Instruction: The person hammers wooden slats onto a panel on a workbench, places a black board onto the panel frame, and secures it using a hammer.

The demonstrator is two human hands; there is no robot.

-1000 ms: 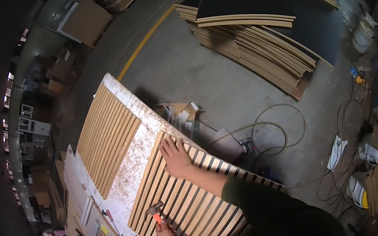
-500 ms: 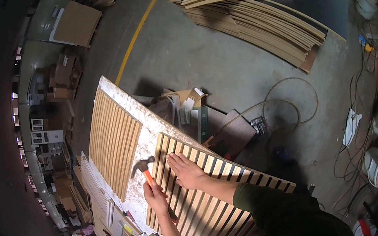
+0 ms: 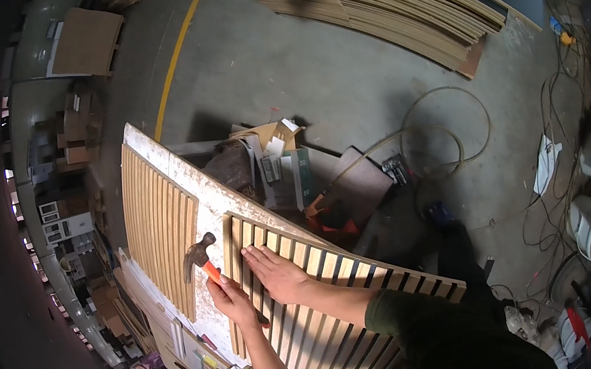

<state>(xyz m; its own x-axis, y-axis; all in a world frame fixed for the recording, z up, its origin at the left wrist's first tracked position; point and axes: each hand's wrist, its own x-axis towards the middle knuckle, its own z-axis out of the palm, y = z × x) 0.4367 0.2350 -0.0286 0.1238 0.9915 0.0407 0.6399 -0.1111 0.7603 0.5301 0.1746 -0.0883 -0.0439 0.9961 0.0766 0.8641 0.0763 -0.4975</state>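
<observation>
My left hand (image 3: 233, 303) is wrapped round the handle of a claw hammer (image 3: 200, 255) with a dark metal head and an orange grip. The hammer's head hangs over the bare strip of the whitish worktable (image 3: 208, 225), just left of a slatted wood panel (image 3: 346, 328). Flat on that panel's slats, near its left edge, lies my right hand (image 3: 276, 274), fingers stretched out. Light wood strips alternate with dark grooves on the panel. A second slatted panel (image 3: 157, 223) lies farther left on the same table.
Beyond the table, a cardboard box (image 3: 269, 134) and flat boards lie on the floor beside a looped hose (image 3: 487, 123). Stacked long boards (image 3: 400, 15) stand at the far side. Cables and buckets (image 3: 586, 219) line the right. Shelving and cartons (image 3: 76, 128) fill the left.
The hammer's head has swung slightly left and its angle has turned. My right hand stays flat on the panel. The whole view has shifted a little.
</observation>
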